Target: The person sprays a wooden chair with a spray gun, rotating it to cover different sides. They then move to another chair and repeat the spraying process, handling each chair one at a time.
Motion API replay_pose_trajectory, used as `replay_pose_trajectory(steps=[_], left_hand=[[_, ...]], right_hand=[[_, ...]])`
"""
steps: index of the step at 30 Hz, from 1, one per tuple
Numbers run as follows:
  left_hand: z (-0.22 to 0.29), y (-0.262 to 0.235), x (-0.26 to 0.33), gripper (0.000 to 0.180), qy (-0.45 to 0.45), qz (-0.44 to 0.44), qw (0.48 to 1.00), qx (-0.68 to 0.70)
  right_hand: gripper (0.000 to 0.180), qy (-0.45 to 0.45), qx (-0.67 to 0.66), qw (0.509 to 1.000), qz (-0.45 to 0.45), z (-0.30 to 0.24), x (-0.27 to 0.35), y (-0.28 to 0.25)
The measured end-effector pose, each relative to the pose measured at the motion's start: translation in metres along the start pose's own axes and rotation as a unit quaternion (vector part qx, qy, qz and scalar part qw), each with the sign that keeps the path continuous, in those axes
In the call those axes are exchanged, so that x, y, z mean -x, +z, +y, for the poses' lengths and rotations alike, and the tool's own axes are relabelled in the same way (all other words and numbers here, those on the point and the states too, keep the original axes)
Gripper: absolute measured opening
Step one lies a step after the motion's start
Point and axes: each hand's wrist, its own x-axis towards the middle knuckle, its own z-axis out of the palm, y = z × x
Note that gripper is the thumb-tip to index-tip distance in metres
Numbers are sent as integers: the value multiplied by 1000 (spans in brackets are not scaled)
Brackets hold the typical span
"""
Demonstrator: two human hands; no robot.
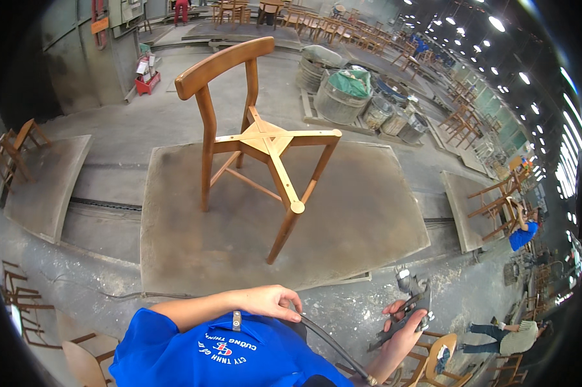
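A brown wooden chair frame (pixel 275 161) without a seat panel stands upright in front of me, its pale cross-shaped seat support facing up. It rests on a flat, stained platform (pixel 355 206). My right hand (pixel 402 326) is wrapped round a spray gun (pixel 420 298) at the lower right, apart from the chair. My left hand (pixel 273 302) is close to my body with its fingers curled round a dark hose (pixel 333 342). That hose runs down toward my right forearm.
More platforms stand left (pixel 46 180) and right (pixel 462 213), bearing other chairs. Metal drums (pixel 339 103) with a green plastic liner sit beyond the platform. A red container (pixel 147 84) stands at the far left. Co-workers (pixel 524 235) are on the right. Chairs lie behind me too.
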Motion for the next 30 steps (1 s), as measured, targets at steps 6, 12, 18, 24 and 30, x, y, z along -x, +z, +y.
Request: replay_pose_trajectory(steps=[6, 12, 18, 24, 30], left_hand=[[9, 21, -9, 41, -47, 149, 987, 23], [25, 62, -40, 52, -99, 265, 959, 32], [11, 81, -57, 48, -136, 270, 948, 106], [9, -26, -85, 56, -61, 595, 801, 20], [7, -191, -145, 68, -145, 579, 778, 197]], right_hand=[[66, -60, -90, 973, -202, 8, -101, 7], [62, 5, -82, 964, -253, 31, -176, 1], [62, 84, -99, 964, -231, 53, -204, -13], [63, 101, -110, 973, -177, 58, -202, -29], [62, 100, -122, 980, -120, 56, -181, -43]])
